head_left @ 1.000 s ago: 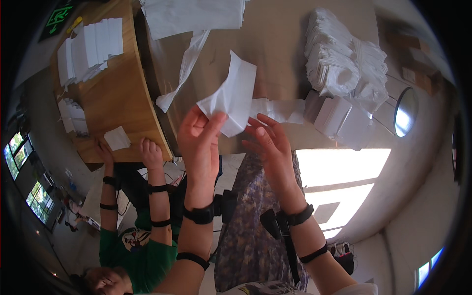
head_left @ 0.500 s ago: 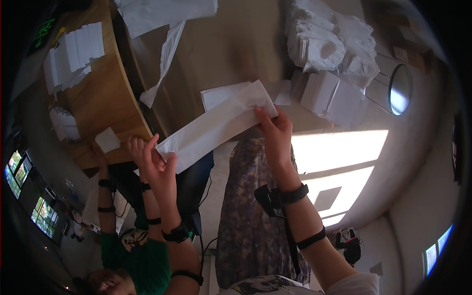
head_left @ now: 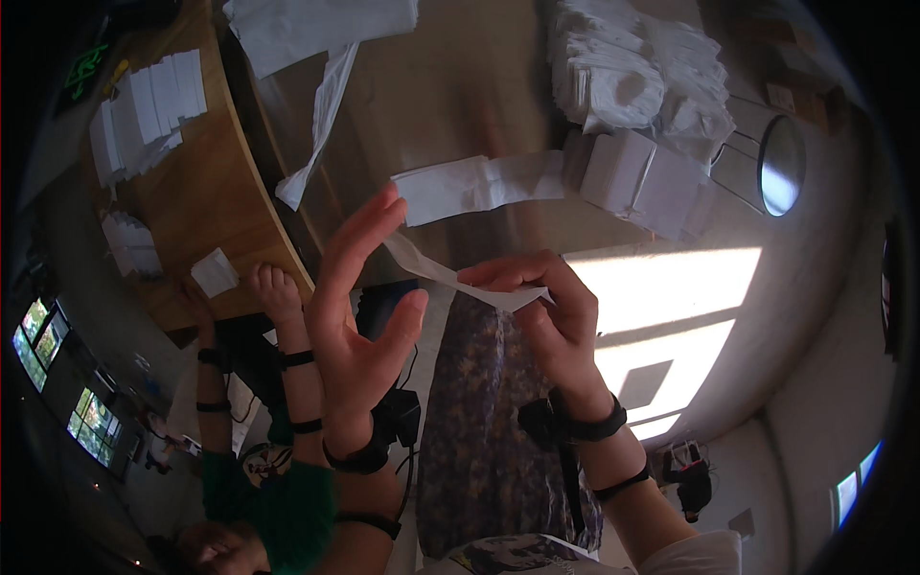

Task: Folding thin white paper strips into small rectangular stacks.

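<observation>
A flat white paper-like strip (head_left: 423,265) is seen nearly edge-on in front of my body, bent and sagging between my hands. My right hand (head_left: 559,321) pinches its near right end between thumb and fingers. The strip's far left end comes close to the fingers of my left hand (head_left: 356,321); I cannot tell whether they touch. The left hand's fingers are stretched out, with the thumb held apart. Beyond both hands, overlapping flat white strips (head_left: 460,189) lie along the table's (head_left: 431,105) near edge.
White folded pieces (head_left: 618,172) and bundled white bags (head_left: 613,77) sit at right. A crumpled white sheet (head_left: 321,34) lies far left. On the wooden table (head_left: 220,163) are white stacks (head_left: 158,96); a co-worker's hand (head_left: 278,290) rests at its edge. A round-topped stool (head_left: 781,168) stands right.
The strip was stretched flat between both hands; now it is turned edge-on and bent. My left hand has let go and opened its fingers, moving right. My right hand has come nearer.
</observation>
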Tool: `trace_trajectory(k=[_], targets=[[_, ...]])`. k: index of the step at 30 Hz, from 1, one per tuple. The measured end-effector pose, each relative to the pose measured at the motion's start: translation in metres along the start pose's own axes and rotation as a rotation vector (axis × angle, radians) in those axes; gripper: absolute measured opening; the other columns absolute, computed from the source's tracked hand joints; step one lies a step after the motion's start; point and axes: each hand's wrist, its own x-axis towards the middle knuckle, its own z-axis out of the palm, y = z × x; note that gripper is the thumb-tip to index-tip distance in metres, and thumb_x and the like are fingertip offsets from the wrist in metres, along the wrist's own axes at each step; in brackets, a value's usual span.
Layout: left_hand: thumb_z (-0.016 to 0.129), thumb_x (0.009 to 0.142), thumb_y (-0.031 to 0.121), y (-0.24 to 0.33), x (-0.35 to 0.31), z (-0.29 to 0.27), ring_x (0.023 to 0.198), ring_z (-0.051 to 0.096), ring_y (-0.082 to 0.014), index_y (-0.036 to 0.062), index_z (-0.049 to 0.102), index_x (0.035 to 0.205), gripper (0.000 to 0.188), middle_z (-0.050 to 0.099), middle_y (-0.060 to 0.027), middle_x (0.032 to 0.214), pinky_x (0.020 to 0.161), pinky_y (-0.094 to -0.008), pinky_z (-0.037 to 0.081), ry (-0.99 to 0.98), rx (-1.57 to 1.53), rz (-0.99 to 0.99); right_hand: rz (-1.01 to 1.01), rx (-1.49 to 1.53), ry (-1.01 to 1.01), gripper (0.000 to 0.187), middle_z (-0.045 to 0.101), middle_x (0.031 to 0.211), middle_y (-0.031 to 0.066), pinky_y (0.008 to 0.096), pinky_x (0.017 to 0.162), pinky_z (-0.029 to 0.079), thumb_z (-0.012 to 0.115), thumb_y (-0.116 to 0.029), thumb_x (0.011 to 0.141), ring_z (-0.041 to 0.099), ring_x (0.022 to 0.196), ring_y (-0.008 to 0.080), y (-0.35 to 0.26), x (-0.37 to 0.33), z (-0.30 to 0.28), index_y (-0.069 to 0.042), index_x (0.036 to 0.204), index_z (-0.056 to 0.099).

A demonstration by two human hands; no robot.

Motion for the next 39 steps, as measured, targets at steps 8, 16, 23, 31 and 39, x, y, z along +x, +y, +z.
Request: trace_trajectory(k=[8, 16, 23, 31, 39], targets=[[0.071, 0.078, 0.002, 0.031, 0.013, 0.009, 0.079, 0.064, -0.0103, -0.0023, 0.063, 0.084, 0.010, 0.064, -0.0050, 0.079, 0.068, -0.0217, 0.048, -0.412, -0.487, -0.208, 0.269, -0.198, -0.047, 0.015, 0.056, 0.081, 0.0059, 0.0274, 0.069, 0.043, 0.057, -0.008, 0.085, 0.054, 0.075, 0.0112, -0.042, -0.006, -0.026, 0.001, 0.097, 0.057], [0.069, 0.084, 0.005, 0.047, 0.005, 0.045, 0.070, 0.065, -0.0090, -0.0033, 0.061, 0.092, 0.014, 0.066, -0.0057, 0.081, 0.062, -0.0190, 0.050, -0.273, -0.591, -0.537, -0.433, -0.743, 0.381, 0.032, 0.060, 0.102, 0.0157, 0.0322, 0.078, 0.050, 0.067, 0.011, 0.072, 0.060, 0.092, 0.0272, -0.031, -0.019, -0.027, 0.002, 0.101, 0.058], [0.067, 0.084, 0.003, 0.051, -0.007, 0.052, 0.069, 0.065, -0.0099, -0.0040, 0.063, 0.092, 0.012, 0.067, -0.0063, 0.082, 0.061, -0.0191, 0.051, -0.223, -0.720, -0.525, -0.076, -0.139, 0.260, 0.032, 0.061, 0.109, 0.0125, 0.0323, 0.088, 0.047, 0.062, 0.003, 0.083, 0.060, 0.099, 0.0201, -0.025, -0.022, -0.012, 0.003, 0.114, 0.058], [0.066, 0.082, 0.001, 0.051, -0.003, 0.049, 0.074, 0.064, -0.0085, 0.0015, 0.066, 0.092, 0.009, 0.067, -0.0039, 0.085, 0.060, -0.0194, 0.050, -0.268, -0.494, -0.329, 0.186, 0.298, 0.206, 0.033, 0.061, 0.110, 0.0087, 0.0296, 0.090, 0.047, 0.064, 0.003, 0.085, 0.059, 0.104, 0.0158, -0.029, -0.015, -0.015, 0.003, 0.116, 0.056], [0.066, 0.081, 0.001, 0.047, -0.004, 0.050, 0.073, 0.062, -0.0058, 0.0002, 0.063, 0.088, 0.007, 0.064, -0.0012, 0.085, 0.059, -0.0183, 0.048, -0.238, -0.686, -0.531, 0.052, 0.043, 0.281, 0.028, 0.064, 0.103, 0.0077, 0.0286, 0.085, 0.048, 0.066, 0.003, 0.081, 0.061, 0.097, 0.0143, -0.015, -0.015, -0.010, 0.002, 0.108, 0.060]])
